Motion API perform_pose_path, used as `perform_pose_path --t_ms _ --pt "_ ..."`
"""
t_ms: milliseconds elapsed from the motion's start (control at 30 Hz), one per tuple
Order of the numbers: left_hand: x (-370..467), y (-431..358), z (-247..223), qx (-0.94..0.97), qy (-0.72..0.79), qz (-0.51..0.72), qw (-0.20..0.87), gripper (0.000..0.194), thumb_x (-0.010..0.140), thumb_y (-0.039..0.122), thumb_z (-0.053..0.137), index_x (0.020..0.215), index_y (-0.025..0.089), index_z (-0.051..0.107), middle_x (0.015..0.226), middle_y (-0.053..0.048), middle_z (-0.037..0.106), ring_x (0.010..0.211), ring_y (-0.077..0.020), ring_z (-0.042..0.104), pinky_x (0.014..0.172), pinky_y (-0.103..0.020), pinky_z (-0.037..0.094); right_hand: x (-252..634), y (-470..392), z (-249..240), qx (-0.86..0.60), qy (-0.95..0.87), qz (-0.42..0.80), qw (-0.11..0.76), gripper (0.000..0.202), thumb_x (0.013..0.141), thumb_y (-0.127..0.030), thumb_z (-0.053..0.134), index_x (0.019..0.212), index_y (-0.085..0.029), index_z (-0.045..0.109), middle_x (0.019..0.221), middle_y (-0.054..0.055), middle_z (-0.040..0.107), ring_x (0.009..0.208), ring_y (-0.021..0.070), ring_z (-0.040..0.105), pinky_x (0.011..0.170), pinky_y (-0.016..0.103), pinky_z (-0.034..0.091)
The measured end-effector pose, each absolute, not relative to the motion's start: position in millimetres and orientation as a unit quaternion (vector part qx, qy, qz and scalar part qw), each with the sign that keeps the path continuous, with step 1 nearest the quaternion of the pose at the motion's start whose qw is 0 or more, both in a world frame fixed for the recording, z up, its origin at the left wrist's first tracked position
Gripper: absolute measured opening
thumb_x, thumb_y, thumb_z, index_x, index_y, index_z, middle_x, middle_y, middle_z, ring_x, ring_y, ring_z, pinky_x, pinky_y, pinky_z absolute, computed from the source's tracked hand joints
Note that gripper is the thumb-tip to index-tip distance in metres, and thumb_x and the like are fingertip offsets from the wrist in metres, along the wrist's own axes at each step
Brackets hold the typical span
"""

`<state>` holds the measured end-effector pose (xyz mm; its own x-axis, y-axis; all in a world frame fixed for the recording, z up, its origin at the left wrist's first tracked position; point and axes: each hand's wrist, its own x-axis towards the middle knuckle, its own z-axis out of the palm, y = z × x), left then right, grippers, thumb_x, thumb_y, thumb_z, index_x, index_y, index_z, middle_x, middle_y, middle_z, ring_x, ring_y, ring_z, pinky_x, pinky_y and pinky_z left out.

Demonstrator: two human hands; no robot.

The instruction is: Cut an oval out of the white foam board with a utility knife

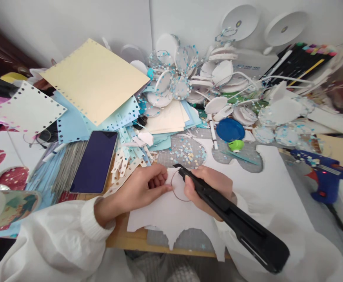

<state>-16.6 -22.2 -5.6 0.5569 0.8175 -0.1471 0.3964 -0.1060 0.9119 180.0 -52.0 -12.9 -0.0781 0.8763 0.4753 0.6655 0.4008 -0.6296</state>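
My right hand [211, 184] is closed around a black utility knife [233, 219], its handle slanting down to the lower right. The knife's tip is at the upper edge of a circle outlined on a white foam sheet [162, 217]. My left hand [147, 184] is on the sheet just left of that circle, fingers curled in and thumb stretched to the outline; it holds the sheet there. Scalloped cut-outs run along the sheet's edges. The fingertips of my left hand are partly hidden.
A phone [94, 162] and punched paper strips [130, 154] lie to the left. Small star confetti [189, 150], a blue lid [230, 130] and a green punch [236, 145] are beyond the sheet. At right lies a blue glue gun [324, 172]. White foam discs [222, 72] crowd the back.
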Motion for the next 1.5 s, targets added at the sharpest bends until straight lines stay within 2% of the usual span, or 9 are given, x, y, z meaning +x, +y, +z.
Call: perform_pose_path --t_ms 67,133,367,500,800,1167,1500 --pt "-17 -22 -6 0.714 0.425 0.205 0.517 0.019 0.082 0.031 0.064 0.077 0.016 0.053 0.064 0.005 0.052 0.057 -0.0071 0.049 0.05 -0.017 0.039 179 -51 -9 -0.507 -0.753 0.03 0.419 0.021 0.076 -0.021 0.057 0.058 -0.024 0.047 0.048 0.0 0.051 0.046 0.0169 0.053 0.044 0.032 0.043" --pt "-17 -22 -7 0.71 0.427 0.209 0.52 0.019 0.082 0.031 0.064 0.078 0.016 0.053 0.064 0.005 0.053 0.057 -0.0071 0.049 0.05 -0.017 0.04 179 -52 -6 -0.494 -0.774 -0.008 0.396 0.02 0.077 -0.021 0.055 0.06 -0.024 0.047 0.048 0.0 0.05 0.044 0.0158 0.052 0.042 0.031 0.041" --pt "-17 -22 -8 0.704 0.426 0.206 0.529 0.021 0.082 0.034 0.063 0.079 0.016 0.054 0.065 0.004 0.053 0.059 -0.0078 0.051 0.051 -0.017 0.041 179 -55 -5 -0.508 -0.778 -0.004 0.369 0.021 0.079 -0.024 0.05 0.06 -0.025 0.044 0.048 0.0 0.048 0.044 0.0154 0.05 0.041 0.031 0.04" --pt "-17 -23 -7 0.709 0.428 0.205 0.522 0.02 0.082 0.034 0.062 0.078 0.016 0.053 0.064 0.004 0.053 0.058 -0.0078 0.05 0.051 -0.017 0.041 176 -52 -10 -0.488 -0.77 -0.003 0.411 0.017 0.078 -0.021 0.054 0.065 -0.026 0.045 0.051 -0.001 0.051 0.047 0.0158 0.053 0.045 0.031 0.044" --pt "-17 -23 -8 0.703 0.431 0.206 0.526 0.019 0.082 0.034 0.063 0.079 0.017 0.054 0.067 0.003 0.054 0.06 -0.0085 0.051 0.052 -0.018 0.042 176 -55 -9 -0.473 -0.764 0.021 0.438 0.011 0.075 -0.018 0.055 0.074 -0.026 0.047 0.054 -0.002 0.054 0.049 0.0167 0.056 0.046 0.03 0.044" --pt "-17 -23 -8 0.702 0.441 0.207 0.519 0.022 0.081 0.037 0.063 0.079 0.017 0.053 0.068 0.002 0.057 0.059 -0.0087 0.053 0.051 -0.018 0.043 176 -58 -8 -0.456 -0.773 0.03 0.44 0.01 0.073 -0.019 0.054 0.076 -0.026 0.048 0.053 -0.001 0.053 0.047 0.0171 0.056 0.044 0.031 0.043" --pt "-17 -24 -8 0.702 0.446 0.221 0.51 0.021 0.077 0.033 0.066 0.08 0.017 0.053 0.063 0.004 0.054 0.054 -0.0071 0.05 0.048 -0.017 0.041 177 -57 -15 -0.454 -0.776 0.045 0.435 0.013 0.074 -0.019 0.056 0.082 -0.027 0.051 0.058 -0.002 0.056 0.053 0.018 0.058 0.051 0.031 0.047"
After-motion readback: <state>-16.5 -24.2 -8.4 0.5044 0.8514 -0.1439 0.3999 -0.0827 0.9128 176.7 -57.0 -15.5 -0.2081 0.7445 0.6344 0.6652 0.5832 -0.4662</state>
